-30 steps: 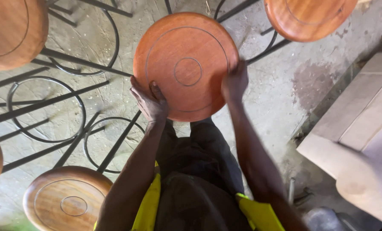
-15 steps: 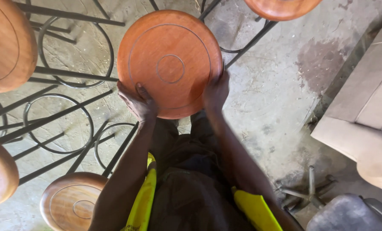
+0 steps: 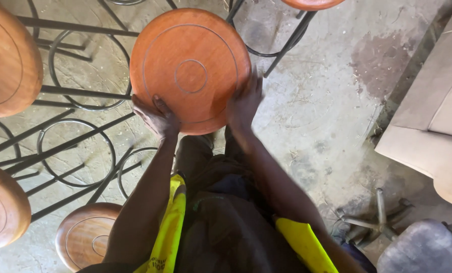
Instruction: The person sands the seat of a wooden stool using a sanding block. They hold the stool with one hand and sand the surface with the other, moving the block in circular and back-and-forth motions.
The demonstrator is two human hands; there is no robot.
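A round reddish-brown wooden seat disc with grooved rings is held flat in front of me over the concrete floor. My left hand grips its lower left rim, fingers on top. My right hand lies on its lower right edge, slightly blurred. Below are my dark trousers and a yellow vest.
Stools with round wooden tops stand at the left, lower left, bottom and top edge. Black metal stool frames lie on the floor at left. At right are a beige cushioned seat and a grey chair with a star base.
The disc and both hands have shifted slightly up and left in view. My right hand has slid along the disc's lower right edge. More of the grey chair shows.
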